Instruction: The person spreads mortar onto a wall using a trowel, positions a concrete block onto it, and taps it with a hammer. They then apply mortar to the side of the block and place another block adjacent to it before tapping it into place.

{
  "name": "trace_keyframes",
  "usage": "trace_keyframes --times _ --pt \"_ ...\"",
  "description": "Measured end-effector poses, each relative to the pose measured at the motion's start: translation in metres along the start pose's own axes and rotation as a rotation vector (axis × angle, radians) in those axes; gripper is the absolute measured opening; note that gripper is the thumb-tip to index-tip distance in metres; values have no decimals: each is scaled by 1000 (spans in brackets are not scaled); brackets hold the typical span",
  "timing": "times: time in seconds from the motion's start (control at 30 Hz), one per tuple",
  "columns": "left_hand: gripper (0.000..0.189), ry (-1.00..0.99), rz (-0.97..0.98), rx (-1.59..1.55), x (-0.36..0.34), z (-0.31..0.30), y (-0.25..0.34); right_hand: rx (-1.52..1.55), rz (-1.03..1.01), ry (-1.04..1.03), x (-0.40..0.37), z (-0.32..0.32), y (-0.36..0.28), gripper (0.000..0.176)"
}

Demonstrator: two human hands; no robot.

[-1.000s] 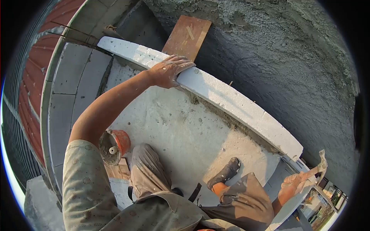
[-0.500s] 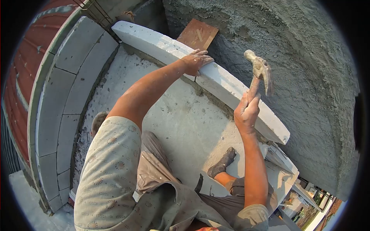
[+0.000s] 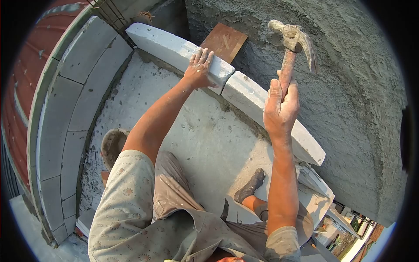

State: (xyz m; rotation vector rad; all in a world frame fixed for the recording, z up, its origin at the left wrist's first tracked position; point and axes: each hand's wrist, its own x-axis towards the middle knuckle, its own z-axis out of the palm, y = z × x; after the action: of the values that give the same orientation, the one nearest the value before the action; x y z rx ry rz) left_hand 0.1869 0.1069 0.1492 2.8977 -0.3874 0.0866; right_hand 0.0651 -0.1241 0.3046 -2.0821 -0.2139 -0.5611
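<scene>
My left hand (image 3: 200,70) lies with fingers spread on the top edge of a white block (image 3: 163,43), near its right end. A second white block (image 3: 251,94) stands end to end with it, a narrow joint between them. Both sit on a line of grey mortar (image 3: 227,104) along the floor's edge. My right hand (image 3: 281,105) is wrapped round the handle of a claw hammer (image 3: 288,65), raised head up above the second block. The hammer head is crusted with dried mortar and touches nothing.
A curved block wall (image 3: 61,118) rises at the left, with a red metal roof (image 3: 22,96) beyond it. Behind the white blocks is a rough plastered wall (image 3: 349,100). A brown board (image 3: 224,41) leans there. A bowl-like container (image 3: 112,146) rests on the concrete floor (image 3: 196,135).
My left hand has slid left along the top edge, off the joint and onto the left block. My right hand has lifted the hammer higher, its head now turned more sideways.
</scene>
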Motion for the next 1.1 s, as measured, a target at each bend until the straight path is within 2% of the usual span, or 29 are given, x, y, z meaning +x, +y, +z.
trace_keyframes --times 0.03,0.07,0.1,0.17,0.23,0.3,0.37,0.43,0.5,0.57,0.6,0.63,0.73,0.77,0.83,0.87,0.9,0.93,0.97,1.03,1.1 --pt "127 14 -1 21 -2 4 -4 9 0 6 4 10 -1 18" --pt "127 27 2 44 -3 8 -7 56 -106 60 6 27 4 20" --pt "126 41 3 66 -3 13 -10 -58 -229 60 5 43 14 21" --pt "126 71 -4 49 -4 25 -11 -58 -5 -103 -16 80 48 21" --pt "125 76 -4 39 -2 19 -10 -263 64 -379 -22 89 72 21" --pt "124 48 -22 50 2 10 -11 -306 111 -473 -10 81 85 27" --pt "123 20 -13 74 -4 15 -8 -198 177 -405 4 41 64 31" --pt "128 -2 -1 91 -4 9 -6 -257 132 -343 23 -25 49 32" --pt "135 -36 -11 57 2 6 -4 -250 343 -379 31 -109 48 34" --pt "137 -65 -49 54 3 -4 20 24 604 -230 19 -187 23 44" --pt "132 -40 73 41 3 -7 37 15 677 -118 5 -219 21 51" --pt "128 -7 186 32 6 -8 53 63 750 10 -12 -247 23 50" --pt "118 -61 410 16 10 0 100 264 909 353 -78 -335 75 50" --pt "117 -79 396 26 12 6 103 356 941 453 -103 -375 107 51" --pt "114 -120 364 55 17 21 96 387 951 759 -150 -436 161 33" --pt "106 -56 390 48 14 19 98 397 969 951 -170 -467 195 26" --pt "105 -61 398 59 14 20 101 404 985 1143 -189 -482 228 24" --pt "103 -70 397 69 11 21 101 357 1055 1263 -207 -476 256 12" --pt "102 -64 395 83 14 18 101 316 1114 1381 -217 -468 280 11" --pt "99 -74 395 91 14 12 104 358 1237 1012 -230 -389 284 9" --pt "100 -83 392 107 15 16 103 710 1452 426 -227 -338 259 14"
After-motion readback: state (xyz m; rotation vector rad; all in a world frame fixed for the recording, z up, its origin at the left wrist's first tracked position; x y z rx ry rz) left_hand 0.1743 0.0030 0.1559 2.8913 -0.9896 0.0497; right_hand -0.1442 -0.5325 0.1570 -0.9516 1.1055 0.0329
